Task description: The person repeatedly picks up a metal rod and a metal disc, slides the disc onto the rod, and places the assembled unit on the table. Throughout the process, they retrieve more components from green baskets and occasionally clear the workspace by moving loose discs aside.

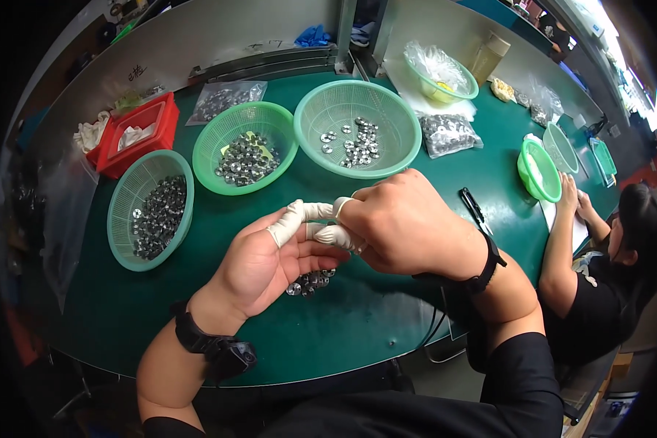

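Observation:
My left hand [259,252] is turned palm up, with white finger cots on its thumb and fingers, which curl toward my right hand. My right hand [409,226] comes in from the other side, closed, its white-covered fingertips meeting those of the left. Whatever sits between the fingertips is hidden. Just under the hands, a small pile of round silver metal parts [310,282] lies on the green table, partly covered by my left fingers. Beyond the hands stands a pale green basket [306,109] holding similar metal parts [361,146].
Two more green baskets of metal parts [244,159] [159,215] stand at left, beside red trays [164,131]. A black-handled knife [474,208] lies right of my hand. Bagged parts [449,135] rest behind. At far right a co-worker [598,270] sits by a small green basket [539,171].

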A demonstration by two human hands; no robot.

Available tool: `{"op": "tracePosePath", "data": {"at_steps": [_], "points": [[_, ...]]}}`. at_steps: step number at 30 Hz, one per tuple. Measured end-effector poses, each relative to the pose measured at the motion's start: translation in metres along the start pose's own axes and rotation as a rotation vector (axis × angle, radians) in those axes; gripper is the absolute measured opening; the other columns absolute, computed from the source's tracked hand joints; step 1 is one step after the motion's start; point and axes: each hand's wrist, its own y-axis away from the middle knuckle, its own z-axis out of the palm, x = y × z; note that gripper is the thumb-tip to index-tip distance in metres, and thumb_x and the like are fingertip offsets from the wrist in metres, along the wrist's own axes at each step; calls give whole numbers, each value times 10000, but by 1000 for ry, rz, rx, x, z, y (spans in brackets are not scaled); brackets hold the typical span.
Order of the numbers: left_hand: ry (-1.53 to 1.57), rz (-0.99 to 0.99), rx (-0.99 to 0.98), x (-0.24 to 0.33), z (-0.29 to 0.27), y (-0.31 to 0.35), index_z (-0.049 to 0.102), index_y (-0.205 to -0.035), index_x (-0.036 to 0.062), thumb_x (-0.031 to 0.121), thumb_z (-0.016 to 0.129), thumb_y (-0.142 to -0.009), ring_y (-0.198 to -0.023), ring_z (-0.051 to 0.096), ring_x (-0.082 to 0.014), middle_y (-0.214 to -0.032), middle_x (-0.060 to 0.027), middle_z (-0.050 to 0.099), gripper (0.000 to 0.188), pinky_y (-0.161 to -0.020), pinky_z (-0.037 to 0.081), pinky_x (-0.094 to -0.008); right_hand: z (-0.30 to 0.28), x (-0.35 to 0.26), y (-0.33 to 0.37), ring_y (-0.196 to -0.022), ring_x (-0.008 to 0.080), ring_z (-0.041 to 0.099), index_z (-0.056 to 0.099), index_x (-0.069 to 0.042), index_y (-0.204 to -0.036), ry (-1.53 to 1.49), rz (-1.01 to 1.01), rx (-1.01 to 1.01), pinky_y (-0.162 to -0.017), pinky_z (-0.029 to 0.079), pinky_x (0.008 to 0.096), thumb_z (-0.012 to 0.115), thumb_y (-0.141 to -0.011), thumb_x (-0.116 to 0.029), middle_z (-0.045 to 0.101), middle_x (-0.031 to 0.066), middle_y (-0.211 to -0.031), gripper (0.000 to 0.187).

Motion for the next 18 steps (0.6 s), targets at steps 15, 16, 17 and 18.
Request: {"op": "tracePosePath", "data": {"at_steps": [15,16,17,18], "points": [[-3,-47,-8,-7,-5,-2,526,-1319,9,339,328,-1117,-896,668,-211,-1134,-135,660,434,-772,542,-315,3,-4,-2,-568,349,595,561,-46,-724,-112,2,6,-521,438,439,727,-732,-137,566,110,-610,189],[-17,-50,-20,-7,-6,-1,532,-1312,10,345,327,-1117,-879,666,-209,-1122,-134,665,438,-764,541,-309,2,-5,-3,-568,349,595,561,-46,-724,-110,-5,-3,-521,438,439,727,-732,-137,566,110,-610,189],[-30,-53,-32,-7,-8,-1,537,-1306,10,350,326,-1117,-862,665,-207,-1110,-132,671,443,-755,540,-303,0,-5,-3,-580,351,614,594,-49,-733,-138,17,-10,-526,459,443,734,-760,-173,593,116,-619,189],[-21,-44,-30,-7,-8,-1,537,-1306,10,350,326,-1117,-862,665,-207,-1110,-132,671,443,-755,540,-303,-1,-4,-4,-591,353,634,627,-52,-742,-164,39,-18,-530,480,447,742,-788,-210,621,123,-629,200]]}}
